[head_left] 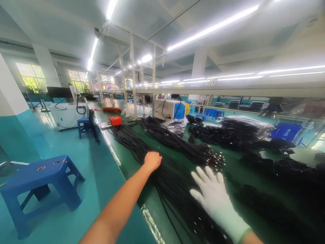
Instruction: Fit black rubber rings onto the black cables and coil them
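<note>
A long bundle of black cables runs along the green workbench near its front edge. My bare left hand is closed around the middle of this bundle. Over the bundle's near right side, my right hand in a white glove is stretched out, fingers spread, holding nothing. Whether its palm touches the cables I cannot tell. Just beyond it lies a second black cable bundle, its shiny metal plug ends pointing toward my right hand.
A red box with buttons sits at the bench's far left. Behind the cables stands a white and blue machine. Coiled black cables and plastic-wrapped packs pile up at the right. A blue stool stands on the floor at left.
</note>
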A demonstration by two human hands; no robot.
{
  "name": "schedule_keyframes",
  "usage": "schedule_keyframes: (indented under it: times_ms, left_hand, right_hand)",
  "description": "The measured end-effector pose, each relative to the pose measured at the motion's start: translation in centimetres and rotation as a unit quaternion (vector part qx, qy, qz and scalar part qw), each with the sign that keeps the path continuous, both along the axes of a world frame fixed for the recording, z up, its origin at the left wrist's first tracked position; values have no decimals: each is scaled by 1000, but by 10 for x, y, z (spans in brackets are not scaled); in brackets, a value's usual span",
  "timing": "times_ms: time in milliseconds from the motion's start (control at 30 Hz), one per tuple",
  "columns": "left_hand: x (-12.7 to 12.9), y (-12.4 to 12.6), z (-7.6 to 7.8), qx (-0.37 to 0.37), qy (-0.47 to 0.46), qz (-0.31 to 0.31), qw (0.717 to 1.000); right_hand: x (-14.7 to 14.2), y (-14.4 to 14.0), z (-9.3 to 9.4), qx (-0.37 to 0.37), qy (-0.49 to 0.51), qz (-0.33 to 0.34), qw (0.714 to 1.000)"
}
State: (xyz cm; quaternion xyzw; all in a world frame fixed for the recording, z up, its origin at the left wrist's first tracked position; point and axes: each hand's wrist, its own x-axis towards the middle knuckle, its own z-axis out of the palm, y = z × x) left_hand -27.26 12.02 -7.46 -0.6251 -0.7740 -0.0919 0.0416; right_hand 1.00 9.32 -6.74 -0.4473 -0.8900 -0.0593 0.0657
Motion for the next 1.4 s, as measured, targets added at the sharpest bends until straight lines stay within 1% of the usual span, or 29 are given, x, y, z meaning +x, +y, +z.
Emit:
schedule_keyframes:
  times_ms: [67, 133, 200, 267, 367, 467, 567, 667, 733, 800, 900, 1000, 1067, 1133, 1200, 1300, 1400]
  left_hand:
    - [5, 13, -6, -8, 0, -23, 1000]
    - [3, 21, -9, -14, -2, -46, 999]
    - [-6, 21, -8, -18, -1, -55, 998]
    - [-17, 16, -6, -24, 4, -55, 998]
    - [-26, 2, -5, -32, 15, -50, 998]
    - [-24, -7, -7, -22, 25, -34, 999]
    - [-20, -6, -8, -17, 25, -33, 999]
    - [-19, -3, -6, -30, 23, -31, 999]
    - [-21, -3, -4, -34, 24, -29, 999]
    - [-22, -6, -4, -38, 24, -45, 998]
    - [-26, -14, -7, -60, 23, -88, 994]
    - [-30, -17, -7, -80, 26, -110, 990]
    - [-30, -12, -3, -82, 32, -107, 990]
    - [-24, -1, 1, -75, 39, -94, 992]
    - [-14, 13, 4, -64, 47, -84, 993]
    - [4, 30, 5, -58, 56, -93, 992]
    - [10, 37, 8, -66, 64, -98, 991]
  right_hand:
    - [5, 17, -17, -23, -16, -29, 999]
    - [9, 28, -37, -43, -30, -70, 996]
    - [11, 30, -52, -31, -37, -99, 994]
    - [12, 24, -58, -20, -42, -105, 993]
    - [12, 6, -51, -39, -54, -100, 993]
    - [11, -13, -39, -68, -77, -107, 989]
    - [12, -24, -33, -84, -93, -112, 986]
    - [13, -28, -32, -89, -99, -123, 983]
    - [12, -29, -29, -106, -104, -137, 979]
    - [11, -29, -23, -111, -100, -144, 978]
    - [12, -30, -15, -90, -76, -120, 986]
    - [16, -34, -15, -130, -70, -101, 984]
    - [18, -37, -18, -152, -80, -112, 979]
    - [17, -39, -21, -146, -90, -122, 978]
    - [16, -41, -22, -138, -96, -121, 978]
    - [15, -42, -25, -127, -99, -117, 980]
    - [17, -42, -26, -123, -95, -121, 980]
